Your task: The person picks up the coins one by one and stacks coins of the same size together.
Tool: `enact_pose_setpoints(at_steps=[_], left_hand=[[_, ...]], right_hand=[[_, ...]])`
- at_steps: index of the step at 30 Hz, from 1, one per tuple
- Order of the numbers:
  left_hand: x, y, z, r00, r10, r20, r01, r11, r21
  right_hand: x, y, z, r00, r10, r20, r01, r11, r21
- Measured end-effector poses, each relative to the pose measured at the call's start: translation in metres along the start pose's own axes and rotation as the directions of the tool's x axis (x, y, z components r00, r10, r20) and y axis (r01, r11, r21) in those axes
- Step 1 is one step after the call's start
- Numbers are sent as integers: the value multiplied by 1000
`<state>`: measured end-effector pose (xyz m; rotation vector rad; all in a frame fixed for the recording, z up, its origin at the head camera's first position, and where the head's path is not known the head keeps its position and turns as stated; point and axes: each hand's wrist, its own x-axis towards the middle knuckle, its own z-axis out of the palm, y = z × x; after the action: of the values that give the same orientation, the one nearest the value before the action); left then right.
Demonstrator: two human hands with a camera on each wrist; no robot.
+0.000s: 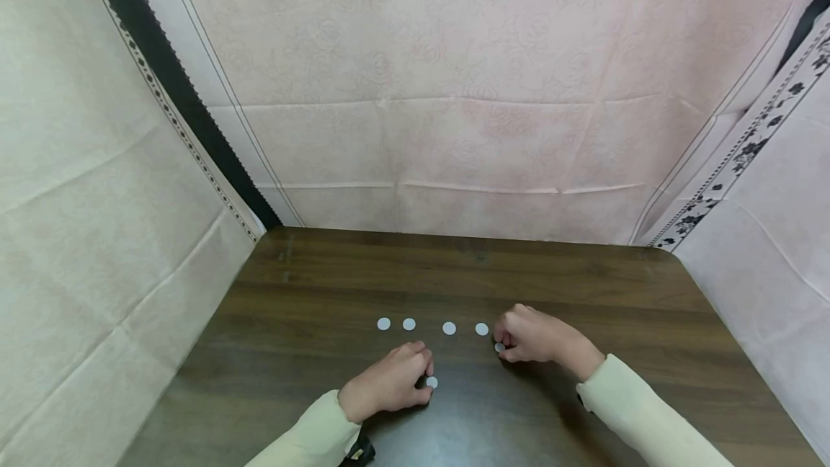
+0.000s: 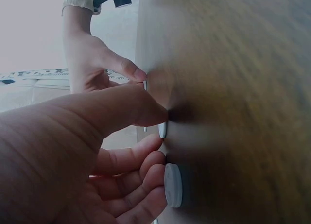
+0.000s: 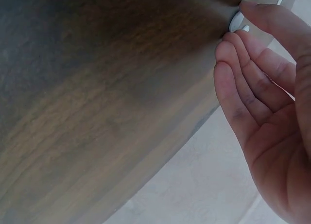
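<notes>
Small, flat white discs lie on the dark wooden table. My left hand [image 1: 393, 380] pinches one white disc [image 1: 432, 383] at the tabletop, between thumb and index finger. In the left wrist view that disc [image 2: 163, 129] shows nearly edge-on, and a thicker-looking disc [image 2: 173, 185] sits by the other curled fingers. Farther right and a little deeper on the table, my right hand [image 1: 533, 335] holds another white disc [image 1: 499, 347] between thumb and fingertips. The right wrist view shows this disc [image 3: 236, 21] partly covered by the thumb.
Several more discs, among them the leftmost disc [image 1: 384, 323] and the rightmost disc [image 1: 482, 328], form a loose row beyond my hands. The brown table [image 1: 311, 294] ends at a pale cloth backdrop [image 1: 454, 150]. Cloth side walls [image 1: 117, 236] flank it left and right.
</notes>
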<state>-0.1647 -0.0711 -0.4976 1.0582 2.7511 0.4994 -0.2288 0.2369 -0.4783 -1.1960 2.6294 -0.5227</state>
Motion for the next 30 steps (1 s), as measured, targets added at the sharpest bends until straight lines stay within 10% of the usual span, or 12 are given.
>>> enact_pose_setpoints(at_steps=[30], left_hand=[[-1,2,0,1000,-15,1,15,1000,-6]], right_hand=[[16,-18,-11,981,151,121,-149,989,-27]])
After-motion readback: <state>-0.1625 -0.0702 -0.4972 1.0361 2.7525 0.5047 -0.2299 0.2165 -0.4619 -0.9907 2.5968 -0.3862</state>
